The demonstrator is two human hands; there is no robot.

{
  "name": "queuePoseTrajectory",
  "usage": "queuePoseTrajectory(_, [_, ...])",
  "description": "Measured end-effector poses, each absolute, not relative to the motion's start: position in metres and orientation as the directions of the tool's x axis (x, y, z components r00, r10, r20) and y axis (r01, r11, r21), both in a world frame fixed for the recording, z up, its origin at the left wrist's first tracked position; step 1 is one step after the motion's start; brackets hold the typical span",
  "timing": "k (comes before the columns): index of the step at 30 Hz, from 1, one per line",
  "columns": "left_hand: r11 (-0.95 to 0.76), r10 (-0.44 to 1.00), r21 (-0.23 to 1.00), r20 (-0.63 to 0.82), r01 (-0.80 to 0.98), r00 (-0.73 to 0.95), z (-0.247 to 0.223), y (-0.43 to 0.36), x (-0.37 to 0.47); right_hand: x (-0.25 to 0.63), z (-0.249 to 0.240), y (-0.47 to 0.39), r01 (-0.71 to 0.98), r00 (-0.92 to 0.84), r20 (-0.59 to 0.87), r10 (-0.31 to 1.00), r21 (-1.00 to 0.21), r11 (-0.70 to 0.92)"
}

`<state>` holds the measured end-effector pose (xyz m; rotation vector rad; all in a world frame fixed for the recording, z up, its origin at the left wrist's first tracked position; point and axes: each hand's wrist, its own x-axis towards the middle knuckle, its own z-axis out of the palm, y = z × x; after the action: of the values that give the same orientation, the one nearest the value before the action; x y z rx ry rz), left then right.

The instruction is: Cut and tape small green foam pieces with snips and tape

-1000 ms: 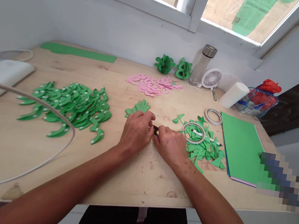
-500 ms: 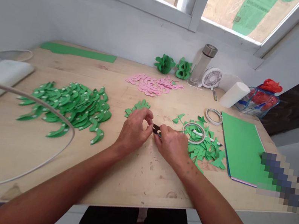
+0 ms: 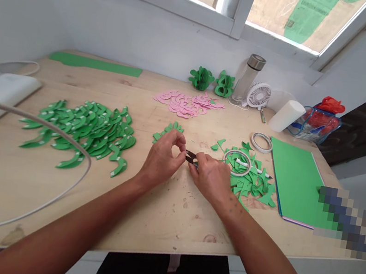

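Observation:
Over the middle of the table my two hands nearly meet. My right hand is closed around small dark-bladed thread snips, whose blades point left and stand slightly apart. Thumb and forefinger of my left hand are pinched together right at the blade tips; whatever they hold is too small to make out. Just behind the left hand lie several green paper pieces, partly covered by it. To the right of my right hand, green paper scraps lie under a tape roll and a white pen.
A heap of curved green pieces with white patches lies left, near a white cable. Pink cutouts, green paper shapes, a bottle and a fan are behind. Green sheets lie right.
The snips' blades have shifted very slightly left and up toward the left fingertips. Both hands otherwise keep almost the same place and grip.

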<state>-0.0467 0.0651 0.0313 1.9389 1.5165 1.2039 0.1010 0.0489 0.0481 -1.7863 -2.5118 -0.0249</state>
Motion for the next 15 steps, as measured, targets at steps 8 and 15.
queuePoseTrajectory(8, [-0.331, 0.93, 0.781, 0.366, 0.53, 0.041, 0.0309, 0.0685, -0.0486, 0.1, 0.0489, 0.0497, 0.948, -0.319, 0.033, 0.947, -0.008, 0.319])
queuePoseTrajectory(15, [-0.318, 0.933, 0.725, 0.355, 0.611, 0.064, 0.031, 0.0667, -0.0487, 0.1016, 0.0474, 0.0498, 0.948, -0.316, 0.051, 0.947, -0.009, 0.317])
